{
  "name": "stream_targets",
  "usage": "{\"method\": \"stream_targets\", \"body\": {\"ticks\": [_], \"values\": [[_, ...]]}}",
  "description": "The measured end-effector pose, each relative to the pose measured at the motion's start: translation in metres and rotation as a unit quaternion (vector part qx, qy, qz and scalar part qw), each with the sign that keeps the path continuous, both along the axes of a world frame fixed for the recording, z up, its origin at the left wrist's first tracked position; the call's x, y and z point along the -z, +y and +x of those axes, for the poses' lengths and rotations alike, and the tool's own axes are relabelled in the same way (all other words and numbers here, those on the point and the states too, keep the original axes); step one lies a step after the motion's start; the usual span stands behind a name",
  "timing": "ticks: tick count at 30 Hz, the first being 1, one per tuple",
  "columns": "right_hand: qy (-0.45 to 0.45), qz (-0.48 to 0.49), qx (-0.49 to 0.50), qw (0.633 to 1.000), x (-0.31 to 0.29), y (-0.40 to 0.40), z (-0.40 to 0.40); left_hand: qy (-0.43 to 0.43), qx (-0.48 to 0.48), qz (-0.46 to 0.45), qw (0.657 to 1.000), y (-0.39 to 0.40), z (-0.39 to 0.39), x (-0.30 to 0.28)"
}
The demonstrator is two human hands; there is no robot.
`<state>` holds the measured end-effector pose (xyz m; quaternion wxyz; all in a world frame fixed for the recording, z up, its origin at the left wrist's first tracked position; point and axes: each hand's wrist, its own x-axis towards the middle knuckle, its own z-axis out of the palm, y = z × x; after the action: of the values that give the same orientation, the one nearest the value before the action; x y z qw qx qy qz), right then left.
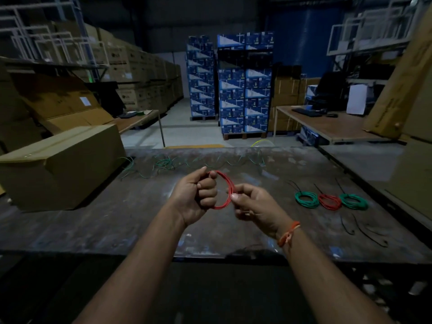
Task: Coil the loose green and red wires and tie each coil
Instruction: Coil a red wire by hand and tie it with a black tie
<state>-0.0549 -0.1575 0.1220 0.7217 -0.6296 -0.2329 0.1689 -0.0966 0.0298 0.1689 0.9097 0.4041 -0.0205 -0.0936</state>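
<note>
A red wire coil [226, 183] hangs in the air over the middle of the worn table [93, 220]. My left hand [198, 197] grips its left side with curled fingers. My right hand [250, 202] pinches the coil's right side between thumb and forefinger. Loose green wire [163, 163] trails along the table's far edge. At the right lie three tied coils in a row: a green coil [306, 199], a red coil [330, 201] and another green coil [354, 201].
Black cable ties [364, 232] lie on the table near the finished coils. A large cardboard box [58, 167] sits on the table's left side. Beyond are stacked blue cartons [245, 85], brown boxes and a side table [327, 125] at the right.
</note>
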Motion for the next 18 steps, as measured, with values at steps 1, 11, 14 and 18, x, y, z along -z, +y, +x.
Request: {"method": "stream_targets", "body": {"ticks": [1, 11, 14, 18], "values": [[-0.008, 0.012, 0.031, 0.999, 0.003, -0.006, 0.001, -0.001, 0.003, -0.007, 1.000, -0.002, 0.000, 0.001], [-0.168, -0.148, 0.159, 0.962, 0.052, -0.092, -0.010, -0.009, -0.068, -0.141, 0.988, -0.010, -0.002, 0.024], [-0.177, -0.134, 0.218, 0.951, 0.066, -0.108, -0.018, -0.010, -0.096, -0.156, 0.983, -0.014, -0.003, 0.032], [-0.265, -0.155, 0.248, 0.919, 0.063, -0.113, -0.030, -0.016, -0.135, -0.128, 0.982, -0.032, -0.002, 0.041]]}}
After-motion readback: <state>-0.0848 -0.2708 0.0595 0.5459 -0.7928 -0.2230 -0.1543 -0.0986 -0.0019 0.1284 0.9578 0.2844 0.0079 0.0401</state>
